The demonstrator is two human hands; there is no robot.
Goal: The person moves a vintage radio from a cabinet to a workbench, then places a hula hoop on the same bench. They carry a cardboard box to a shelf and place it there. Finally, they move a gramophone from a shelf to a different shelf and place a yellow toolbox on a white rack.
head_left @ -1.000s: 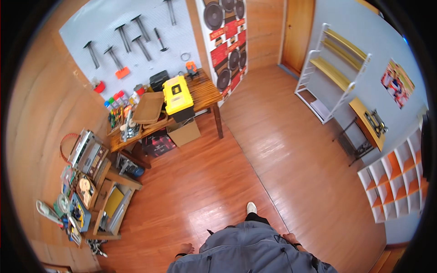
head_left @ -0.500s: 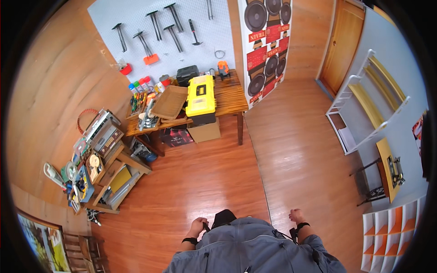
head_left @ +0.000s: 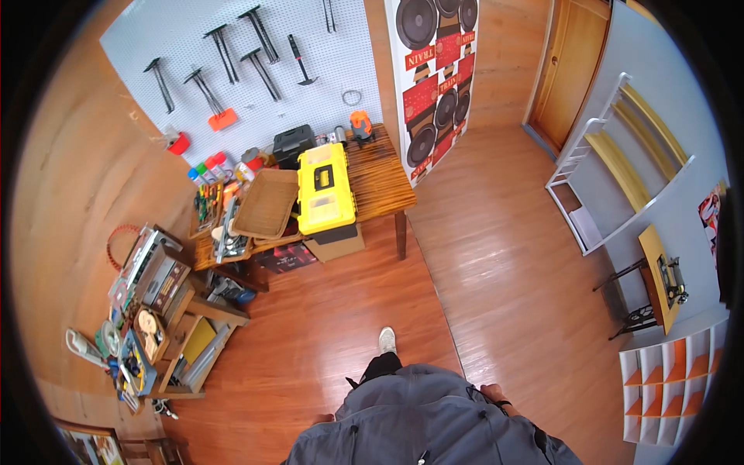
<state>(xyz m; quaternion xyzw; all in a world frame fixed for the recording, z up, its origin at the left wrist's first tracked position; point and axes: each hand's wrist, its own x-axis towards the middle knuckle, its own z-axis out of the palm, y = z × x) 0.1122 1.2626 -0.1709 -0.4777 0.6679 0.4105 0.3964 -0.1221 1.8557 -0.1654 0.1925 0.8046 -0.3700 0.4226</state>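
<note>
My left hand (head_left: 323,418) shows only as a sliver beside the grey jacket (head_left: 418,403), its fingers hidden behind the cloth. On the other side, my right hand (head_left: 491,392) hangs close to the jacket's right edge, fingers curled in, and I see nothing in it. A dark band (head_left: 504,402) circles that wrist. One of my feet, in a pale shoe (head_left: 387,339), is out in front on the wooden floor (head_left: 325,318). Neither hand touches the furniture. Ahead stands a wooden workbench (head_left: 384,194) bearing a yellow toolbox (head_left: 326,194) and a brown wicker tray (head_left: 267,203).
Hammers (head_left: 263,74) and other tools hang on a white pegboard (head_left: 310,93). A cluttered low wooden stand (head_left: 221,310) is at left. Along the right wall are a white rack (head_left: 573,217), a sewing machine table (head_left: 659,271) and an orange-white shelf unit (head_left: 674,387).
The workbench and pegboard have shifted left and lower in view. One shoe has come forward into sight. My left hand has dropped mostly behind the jacket; my right hand has drawn in closer.
</note>
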